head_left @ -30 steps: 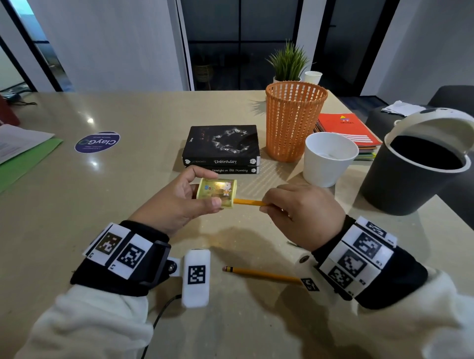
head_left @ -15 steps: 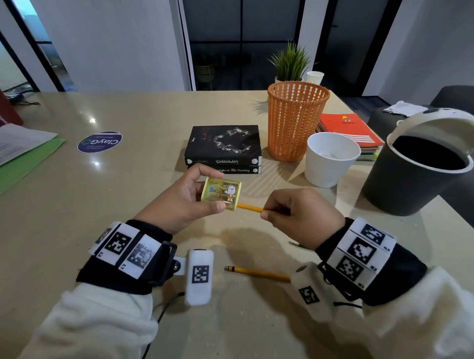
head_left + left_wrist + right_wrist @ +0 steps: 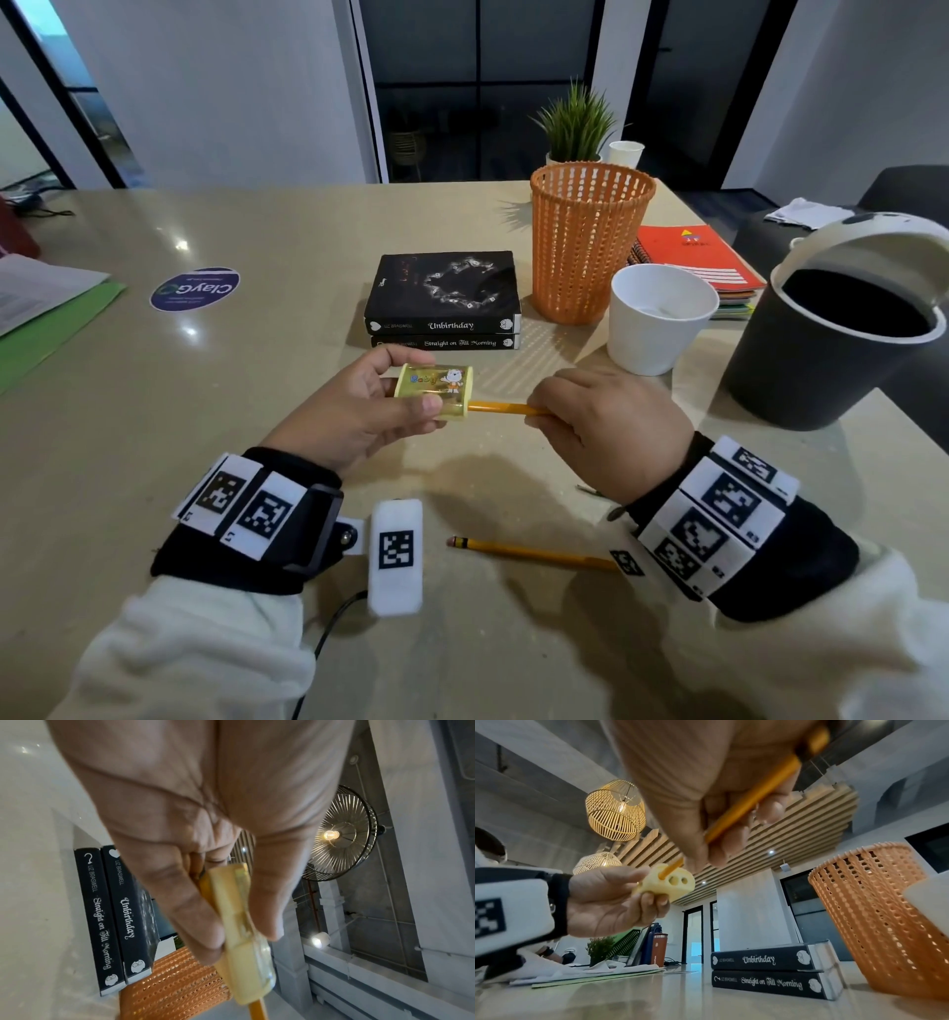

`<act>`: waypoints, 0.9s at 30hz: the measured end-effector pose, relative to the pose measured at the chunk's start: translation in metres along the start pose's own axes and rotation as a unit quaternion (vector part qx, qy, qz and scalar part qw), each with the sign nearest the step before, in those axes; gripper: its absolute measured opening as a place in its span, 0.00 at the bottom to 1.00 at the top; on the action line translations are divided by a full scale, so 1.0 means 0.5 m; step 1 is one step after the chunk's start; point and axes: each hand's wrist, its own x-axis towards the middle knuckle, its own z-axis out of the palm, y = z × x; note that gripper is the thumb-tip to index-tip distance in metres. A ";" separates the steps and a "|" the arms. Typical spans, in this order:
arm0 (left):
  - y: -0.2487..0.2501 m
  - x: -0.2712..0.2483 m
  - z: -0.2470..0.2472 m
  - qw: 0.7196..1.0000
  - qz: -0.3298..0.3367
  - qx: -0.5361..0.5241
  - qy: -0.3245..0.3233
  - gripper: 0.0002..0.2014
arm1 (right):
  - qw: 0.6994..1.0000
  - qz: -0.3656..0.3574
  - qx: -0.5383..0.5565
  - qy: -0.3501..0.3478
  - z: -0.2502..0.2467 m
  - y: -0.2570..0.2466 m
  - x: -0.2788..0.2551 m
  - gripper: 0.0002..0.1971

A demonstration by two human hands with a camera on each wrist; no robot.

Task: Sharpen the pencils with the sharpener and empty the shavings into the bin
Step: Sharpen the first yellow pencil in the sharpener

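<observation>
My left hand holds a small yellow sharpener with a cartoon picture, thumb below and fingers on top, above the table. A yellow pencil sticks into one of the sharpener's holes, and my right hand pinches the pencil shaft just right of it. In the left wrist view the sharpener sits between thumb and fingers. A second yellow pencil with an eraser end lies flat on the table near me. The dark bin, lid swung open, stands at the right.
Two black books lie stacked beyond my hands. An orange mesh basket and a white cup stand to their right, with notebooks behind. Papers and a green folder lie at the far left.
The sharpener has tilted so its picture side faces up more, and both hands shifted slightly. The pencil stays in the hole.
</observation>
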 end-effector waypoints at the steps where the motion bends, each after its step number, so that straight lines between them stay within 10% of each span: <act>1: 0.001 0.001 -0.001 1.000 -0.003 -0.002 -0.002 0.31 | 1.000 -0.004 0.004 0.001 0.001 0.001 -0.001 0.10; 6: -0.003 0.001 0.007 1.000 -0.015 -0.023 -0.009 0.21 | 1.000 0.003 0.010 -0.007 0.006 0.005 -0.003 0.16; 11: -0.011 0.002 0.004 1.000 -0.010 -0.005 -0.021 0.39 | 0.999 -0.002 0.045 -0.006 0.013 0.008 -0.013 0.17; 27: 0.001 -0.005 0.010 0.996 0.026 0.067 -0.059 0.35 | 0.991 0.015 0.103 -0.080 0.005 0.022 -0.016 0.14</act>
